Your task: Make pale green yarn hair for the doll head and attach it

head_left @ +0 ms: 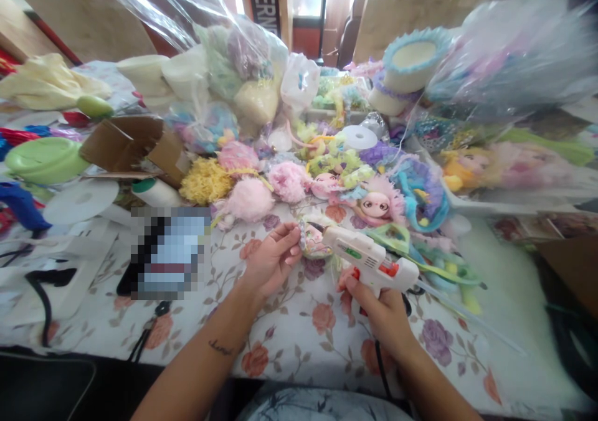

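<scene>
Floral tablecloth (289, 327), pink pompoms (250, 198), yellow yarn tuft (204, 181), cardboard box (133, 144), green bowl (44, 158), doll head (377, 204)

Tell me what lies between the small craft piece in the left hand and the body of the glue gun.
Only the glue gun's own nozzle: in the head view its tip sits at the small craft piece pinched in the left hand. The right hand grips the handle.

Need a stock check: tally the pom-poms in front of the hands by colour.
Pink fluffy pom-poms: 3
Yellow shaggy pom-pom: 1
Total: 4
Further ones may lie hidden in the clutter behind. The left hand holds a small trinket; the right hand holds the glue gun.
</scene>
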Demonstrator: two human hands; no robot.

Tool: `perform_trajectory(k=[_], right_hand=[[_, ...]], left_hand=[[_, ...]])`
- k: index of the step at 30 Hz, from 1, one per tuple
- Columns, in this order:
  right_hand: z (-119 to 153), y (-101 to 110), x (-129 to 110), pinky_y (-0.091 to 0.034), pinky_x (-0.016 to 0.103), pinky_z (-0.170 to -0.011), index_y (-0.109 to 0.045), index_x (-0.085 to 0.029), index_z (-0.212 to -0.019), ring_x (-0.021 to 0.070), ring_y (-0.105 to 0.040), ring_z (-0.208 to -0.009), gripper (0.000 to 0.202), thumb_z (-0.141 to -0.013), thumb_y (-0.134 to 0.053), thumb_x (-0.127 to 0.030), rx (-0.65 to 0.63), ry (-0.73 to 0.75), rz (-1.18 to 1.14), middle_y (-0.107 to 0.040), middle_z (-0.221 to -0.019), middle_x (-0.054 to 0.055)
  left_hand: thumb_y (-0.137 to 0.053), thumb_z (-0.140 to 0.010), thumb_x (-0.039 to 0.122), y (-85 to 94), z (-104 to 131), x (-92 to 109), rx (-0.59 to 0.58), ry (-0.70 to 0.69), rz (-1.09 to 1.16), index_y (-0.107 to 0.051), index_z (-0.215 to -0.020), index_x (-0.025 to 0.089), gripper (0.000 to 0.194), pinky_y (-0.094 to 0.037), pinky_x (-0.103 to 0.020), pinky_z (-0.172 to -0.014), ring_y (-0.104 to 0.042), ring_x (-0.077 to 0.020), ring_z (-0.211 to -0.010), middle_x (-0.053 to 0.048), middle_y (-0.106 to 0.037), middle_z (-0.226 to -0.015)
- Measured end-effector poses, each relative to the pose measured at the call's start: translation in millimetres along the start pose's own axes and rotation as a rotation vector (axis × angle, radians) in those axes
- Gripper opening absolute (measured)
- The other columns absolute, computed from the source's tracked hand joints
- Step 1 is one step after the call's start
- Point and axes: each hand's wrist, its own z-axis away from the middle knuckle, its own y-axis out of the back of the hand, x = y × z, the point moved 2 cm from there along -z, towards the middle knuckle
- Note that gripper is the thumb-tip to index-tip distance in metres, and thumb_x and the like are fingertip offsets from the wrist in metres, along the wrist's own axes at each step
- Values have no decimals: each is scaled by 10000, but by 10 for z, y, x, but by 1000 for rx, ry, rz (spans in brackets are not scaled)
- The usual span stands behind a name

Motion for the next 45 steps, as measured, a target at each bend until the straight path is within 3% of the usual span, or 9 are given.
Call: perform_trajectory(k=[11,25,31,45], right_hand=[[4,-3,-51,-363,240,-475,-606,-172,-666,117,-479,-461,320,-821,-611,-452,0,10,11,-580,-498,0],[8,2,-44,-377,238,-461,-625,-173,-688,125,-496,-453,320,-817,-603,-465,-23,-5,56,-584,-487,-1],[20,-7,-56,-381,245,-462,-615,-184,-672,130,-491,-457,311,-809,-605,-463,25,-14,33,-573,-488,-6],[0,9,-10,-402,243,-490,-626,-175,-664,131,-524,-479,299,-815,-611,-433,-29,7,58,-600,-503,4]], left_hand=[[-869,-581,125,-12,11,-3,15,10,-9,-625,-757,114,301,-310,-75,-335,-442,0,-442,42,-545,-659],[-833,-642,123,-28,17,7,-14,-2,-20,-612,-758,106,250,-319,-73,-346,-433,4,-456,33,-525,-689],[-810,-660,105,-29,22,9,20,9,-29,-613,-764,117,223,-313,-77,-345,-444,1,-456,34,-527,-699],[-813,-660,111,-14,9,-1,8,15,-7,-617,-774,116,227,-305,-75,-352,-434,2,-460,40,-514,-682]])
